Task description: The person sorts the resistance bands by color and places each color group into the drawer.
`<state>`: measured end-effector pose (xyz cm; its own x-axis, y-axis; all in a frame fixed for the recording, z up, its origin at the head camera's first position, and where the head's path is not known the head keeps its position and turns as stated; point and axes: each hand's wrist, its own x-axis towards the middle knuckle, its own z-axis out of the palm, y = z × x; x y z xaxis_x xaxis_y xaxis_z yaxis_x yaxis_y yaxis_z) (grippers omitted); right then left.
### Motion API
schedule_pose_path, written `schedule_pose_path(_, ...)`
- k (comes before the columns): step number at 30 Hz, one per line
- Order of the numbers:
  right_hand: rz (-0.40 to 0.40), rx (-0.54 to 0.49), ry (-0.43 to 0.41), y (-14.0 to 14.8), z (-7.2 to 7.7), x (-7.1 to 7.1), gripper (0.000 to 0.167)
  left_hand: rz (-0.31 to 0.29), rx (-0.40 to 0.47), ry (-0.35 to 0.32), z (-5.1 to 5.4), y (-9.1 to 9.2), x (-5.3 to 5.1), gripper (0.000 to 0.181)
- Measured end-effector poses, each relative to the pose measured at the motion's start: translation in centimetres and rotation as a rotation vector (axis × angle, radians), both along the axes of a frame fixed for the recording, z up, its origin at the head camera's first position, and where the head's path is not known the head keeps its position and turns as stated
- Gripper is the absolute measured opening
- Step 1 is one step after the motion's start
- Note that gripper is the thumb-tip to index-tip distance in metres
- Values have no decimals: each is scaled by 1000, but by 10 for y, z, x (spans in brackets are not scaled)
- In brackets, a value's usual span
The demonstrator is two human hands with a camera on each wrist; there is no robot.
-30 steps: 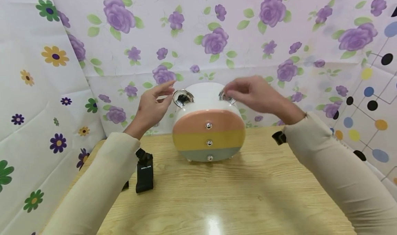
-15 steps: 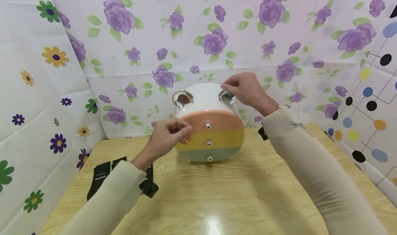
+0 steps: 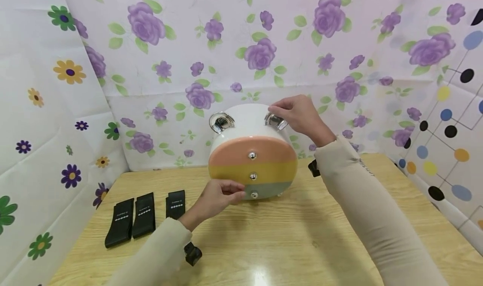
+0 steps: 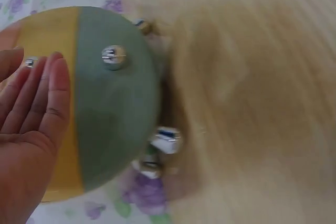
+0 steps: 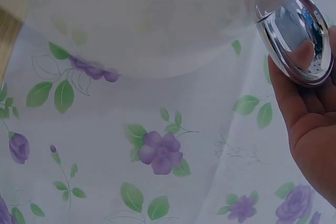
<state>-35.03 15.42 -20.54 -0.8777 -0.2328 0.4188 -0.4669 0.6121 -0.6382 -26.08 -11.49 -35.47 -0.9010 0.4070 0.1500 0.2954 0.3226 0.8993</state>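
Observation:
A white oval drawer box [image 3: 241,114] stands on the table in the head view. Its front is striped with an orange drawer [image 3: 230,149], a yellow drawer [image 3: 279,168] and a grey-green drawer [image 3: 273,189], each with a silver knob. Two silver ear-like rings sit on top. My right hand [image 3: 299,116] holds the right silver ear [image 5: 294,45], its fingers behind it in the right wrist view. Before the lower front hovers my left hand [image 3: 215,198], fingers extended beside the bottom knob [image 4: 113,56]; whether it touches the front I cannot tell.
Folded black straps with white print, including a left strap [image 3: 120,223], a middle strap [image 3: 144,214] and a right strap [image 3: 175,204], lie on the left of the wooden table [image 3: 286,252]. Directly behind the box hangs a floral sheet [image 3: 234,34].
My left hand has come down from near the left ear to the lower front of the box. The right hand has moved slightly left and settled on the right ear. The box stays put.

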Motion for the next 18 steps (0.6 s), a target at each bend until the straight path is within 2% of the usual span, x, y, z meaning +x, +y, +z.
schedule_pose_path(6,-10,-3,-33,1,-1,-1,30,8,-22,-31,-29,2,-8,27)
schedule_pose_path(10,-19,0,-24,3,-2,-2,30,-15,-46,-31,-42,7,-13,29)
schedule_pose_path(14,-27,3,-14,3,-3,-2,32,-79,-79,-14,-47,11,-17,35)
schedule_pose_path(18,-25,10,-16,1,-1,-2,32,-138,-57,-28,-48,16,-20,38)
